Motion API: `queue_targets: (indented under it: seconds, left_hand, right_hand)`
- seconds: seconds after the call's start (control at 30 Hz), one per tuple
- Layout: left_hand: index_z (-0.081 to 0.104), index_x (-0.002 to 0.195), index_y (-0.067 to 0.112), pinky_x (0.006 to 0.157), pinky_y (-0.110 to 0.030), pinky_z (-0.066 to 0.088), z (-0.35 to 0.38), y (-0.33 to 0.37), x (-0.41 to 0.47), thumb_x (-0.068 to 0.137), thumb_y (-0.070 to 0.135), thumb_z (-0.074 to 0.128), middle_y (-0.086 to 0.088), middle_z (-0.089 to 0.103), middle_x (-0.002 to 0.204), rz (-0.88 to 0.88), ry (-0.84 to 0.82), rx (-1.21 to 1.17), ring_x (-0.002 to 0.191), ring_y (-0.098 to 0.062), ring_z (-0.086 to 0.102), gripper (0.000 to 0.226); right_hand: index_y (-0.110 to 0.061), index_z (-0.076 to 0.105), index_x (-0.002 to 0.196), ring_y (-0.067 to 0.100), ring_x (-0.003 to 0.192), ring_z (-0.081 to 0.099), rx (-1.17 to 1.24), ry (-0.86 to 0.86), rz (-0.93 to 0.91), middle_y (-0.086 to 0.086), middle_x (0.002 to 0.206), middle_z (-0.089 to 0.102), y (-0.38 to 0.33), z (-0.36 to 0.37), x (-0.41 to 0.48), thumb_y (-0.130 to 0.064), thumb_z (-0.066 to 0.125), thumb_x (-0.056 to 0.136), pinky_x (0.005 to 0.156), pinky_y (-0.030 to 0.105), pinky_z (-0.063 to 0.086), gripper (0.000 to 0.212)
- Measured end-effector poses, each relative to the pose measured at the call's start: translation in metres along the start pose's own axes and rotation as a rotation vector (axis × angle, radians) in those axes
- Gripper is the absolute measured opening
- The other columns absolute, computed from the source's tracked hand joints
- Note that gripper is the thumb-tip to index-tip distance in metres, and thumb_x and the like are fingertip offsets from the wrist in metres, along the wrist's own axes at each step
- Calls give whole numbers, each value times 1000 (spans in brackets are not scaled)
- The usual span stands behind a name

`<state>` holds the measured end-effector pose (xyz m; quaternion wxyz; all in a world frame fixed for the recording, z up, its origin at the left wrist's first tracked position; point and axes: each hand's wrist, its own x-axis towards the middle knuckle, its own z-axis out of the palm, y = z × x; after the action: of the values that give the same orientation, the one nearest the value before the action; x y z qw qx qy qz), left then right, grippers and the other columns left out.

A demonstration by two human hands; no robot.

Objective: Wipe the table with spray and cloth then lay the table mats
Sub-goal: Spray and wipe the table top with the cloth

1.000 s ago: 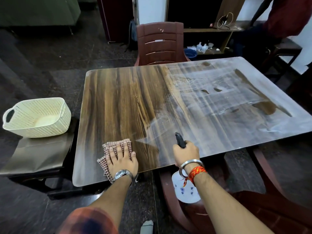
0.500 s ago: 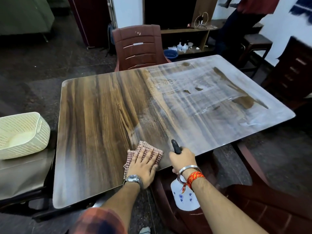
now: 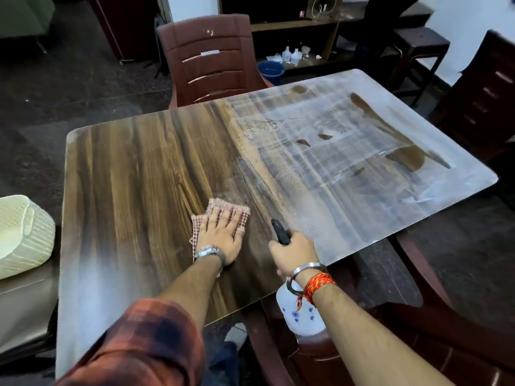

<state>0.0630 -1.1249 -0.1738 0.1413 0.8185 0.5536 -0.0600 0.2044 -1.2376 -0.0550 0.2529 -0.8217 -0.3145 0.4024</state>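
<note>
Since a second ago the left hand (image 3: 221, 235) has slid the checked cloth (image 3: 227, 211) rightward along the near edge of the wooden table (image 3: 133, 174), from the near-left corner to about the middle, so it now sits just left of the right hand (image 3: 294, 253). That hand has kept its place at roughly five o'clock from the table's centre, and the view itself has swung left.

The left hand lies flat and spread, palm pressing the cloth onto the wood. The right hand is wrapped around the neck of the white spray bottle (image 3: 302, 316), whose black nozzle (image 3: 280, 232) points out over the tabletop toward one o'clock; whether a finger is squeezing the trigger I cannot tell, as the knuckles hide it. The bottle's body hangs below the table edge.

From twelve round to four o'clock the surface is filmed with pale, streaky wet residue, while the left half shows dark, bare grain. Judging by this, the cloth's shift brings wiping to the border of the sprayed zone, so the wet half is likely next. No table mats are visible; a cream perforated basket (image 3: 25, 235) sits off the table at nine o'clock, its contents hidden.
</note>
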Motion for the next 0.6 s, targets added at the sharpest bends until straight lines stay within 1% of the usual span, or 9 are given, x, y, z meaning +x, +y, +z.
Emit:
queue_targets:
  seconds: [0.07, 0.13, 0.2, 0.33, 0.43, 0.6]
  left_hand:
    - [9, 153, 38, 119, -42, -6, -6, -5, 33, 99, 53, 15, 10, 0, 162, 13, 11, 16, 148, -17, -7, 56]
    - [12, 152, 37, 119, -43, -4, -11, -9, 61, 99, 53, 16, 10, 3, 162, 29, 38, 8, 149, -18, -4, 56]
    - [13, 152, 38, 119, -43, -3, -18, -10, 95, 98, 54, 16, 10, 5, 162, 48, 35, 5, 149, -19, -3, 57]
    - [14, 152, 38, 119, -45, -3, -31, -10, 158, 98, 54, 16, 9, 7, 162, 90, 32, 30, 149, -20, -1, 57]
    - [14, 152, 37, 119, -45, -3, -39, -4, 196, 98, 54, 15, 9, 7, 162, 124, 35, 43, 149, -20, -1, 57]
    - [13, 153, 36, 119, -46, -3, -44, 3, 222, 98, 54, 13, 9, 5, 162, 163, 31, 88, 149, -22, -1, 57]
  right_hand:
    - [-12, 58, 86, 30, 54, 71, 1, 9, 25, 14, 81, 70, -11, -2, 20, -29, 57, 82, 45, 29, 55, 18]
    - [-12, 58, 86, 27, 51, 69, -16, 16, 44, 12, 79, 70, -21, -4, 39, -30, 57, 83, 40, 20, 47, 18]
    - [-14, 57, 82, 25, 50, 68, -31, 26, 58, 11, 75, 68, -33, -8, 61, -28, 56, 83, 38, 16, 41, 15]
    - [-16, 58, 82, 27, 57, 71, -22, 31, 99, 13, 82, 70, -52, -13, 93, -27, 55, 84, 45, 20, 45, 12]
    - [-19, 56, 79, 27, 57, 71, -3, 53, 133, 12, 85, 69, -56, -16, 110, -27, 55, 85, 42, 20, 45, 11]
    - [-14, 57, 81, 25, 50, 70, 31, 85, 189, 8, 77, 67, -53, -21, 116, -26, 53, 83, 40, 18, 40, 13]
